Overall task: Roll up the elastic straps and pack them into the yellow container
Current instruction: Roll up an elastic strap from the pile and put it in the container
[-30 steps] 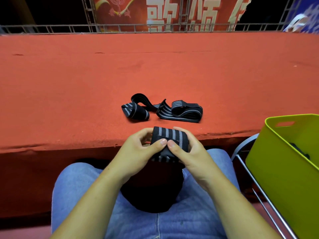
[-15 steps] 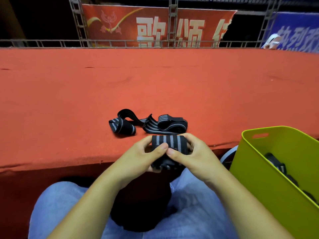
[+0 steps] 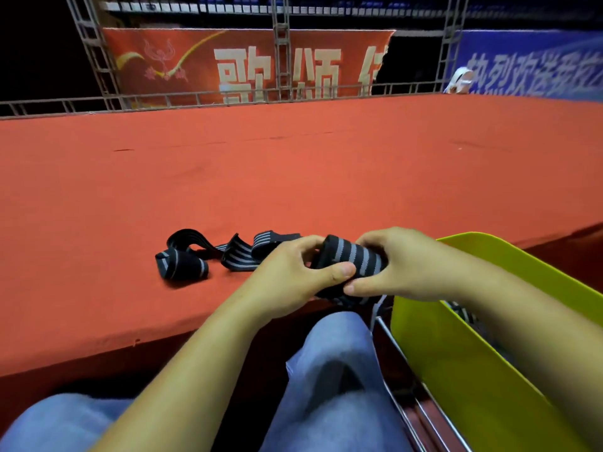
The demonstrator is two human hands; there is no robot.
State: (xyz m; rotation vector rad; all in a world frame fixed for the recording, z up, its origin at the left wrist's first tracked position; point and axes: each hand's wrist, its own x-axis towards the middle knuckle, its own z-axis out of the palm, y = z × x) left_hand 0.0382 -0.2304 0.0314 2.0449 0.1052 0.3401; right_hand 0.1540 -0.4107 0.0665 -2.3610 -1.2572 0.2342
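A rolled black strap with grey stripes (image 3: 354, 257) is pinched between my left hand (image 3: 293, 275) and my right hand (image 3: 401, 262), at the front edge of the red surface. Both thumbs meet under the roll, and a loose end hangs below it. An unrolled strap of the same kind (image 3: 208, 256) lies loosely folded on the red surface to the left of my hands. The yellow container (image 3: 463, 363) stands low at the right, beside my right forearm. Another striped strap (image 3: 463, 316) shows inside it, mostly hidden by my arm.
The wide red carpeted platform (image 3: 293, 177) stretches ahead, its front edge just beyond my knees in blue jeans (image 3: 332, 370). A metal chair frame (image 3: 401, 380) runs under the yellow container. Metal truss and banners stand at the far back.
My hands, holding the rolled strap, have moved right and up toward the yellow container. The view has swung to the right. The loose strap on the platform has not moved.
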